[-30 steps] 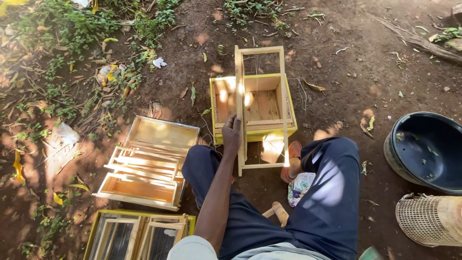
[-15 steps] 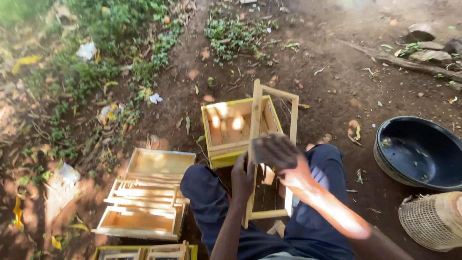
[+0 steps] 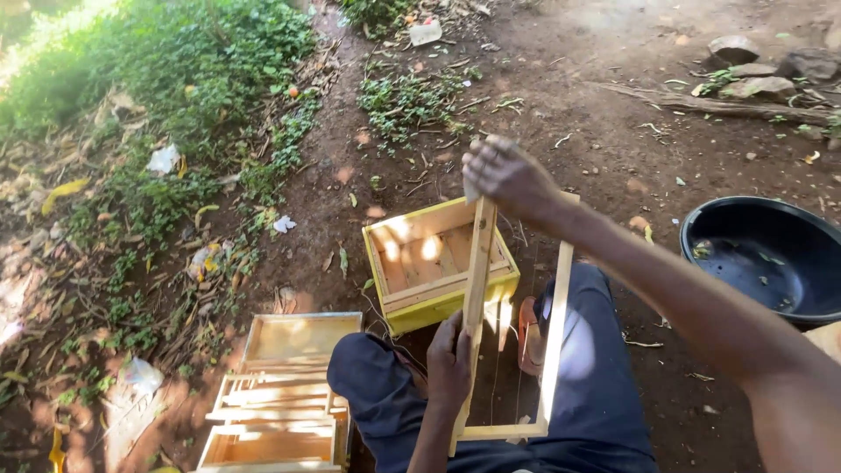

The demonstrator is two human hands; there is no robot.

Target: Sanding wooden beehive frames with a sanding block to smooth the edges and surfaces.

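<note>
The wooden hive frame (image 3: 512, 350) stands upright across the person's lap, just in front of the yellow hive box (image 3: 438, 263). The left hand (image 3: 451, 363) clasps the left side bar, steadying it. The right hand (image 3: 508, 180) closes over the top corner, apparently bracing the frame vertical.

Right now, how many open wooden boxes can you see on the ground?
2. One yellow box sits on the dirt ahead of the knees, behind the wooden frame both hands hold. Another box, stacked with frames, lies at lower left. More may lie beyond the bottom edge.
</note>
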